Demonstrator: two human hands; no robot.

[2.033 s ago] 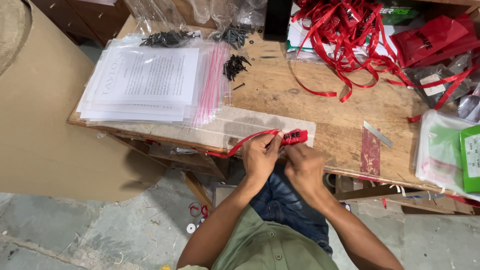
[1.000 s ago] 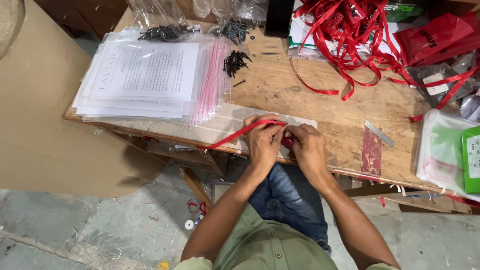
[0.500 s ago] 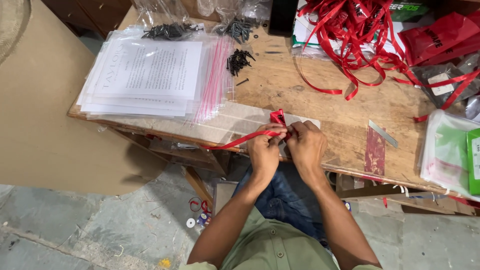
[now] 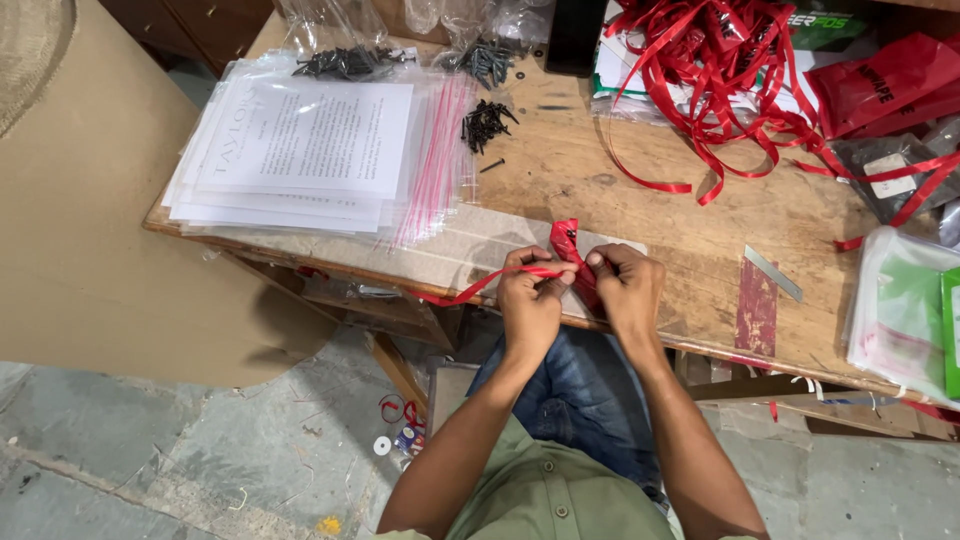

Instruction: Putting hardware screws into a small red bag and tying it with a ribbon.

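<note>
- The left hand [image 4: 528,300] is pinching a thin, glossy red ribbon strip [image 4: 470,286] between thumb and fingertips; the strip is trailing away from the hand past the near edge of the wooden table [image 4: 660,190] and hanging below it.
- The right hand [image 4: 625,285] is closing its fingertips on a small red plastic pouch [image 4: 567,240], crumpled and shiny, which is standing up between the two hands just above the table's near edge.
- Both hands are meeting fingertip to fingertip over a flat clear plastic sheet [image 4: 460,245] lying along that near edge.
- The table surface is showing worn, scratched, pale wood with a patch of red paint [image 4: 752,305] near its front edge.
- Toward the table's left end, a stack of clear zip bags with printed white sheets [image 4: 300,150] is lying flat, the bags' pink-red seal lines fanned out.
- Small heaps of black screws [image 4: 485,122] are sitting further in, beside the stack.
- A tangled pile of red ribbon [image 4: 705,90] is spreading across the far side of the table.
- A flat metal blade [image 4: 772,272] is lying on the table to the right of the hands.
- A large brown cardboard sheet [image 4: 90,230] is leaning off the table's left end.
</note>
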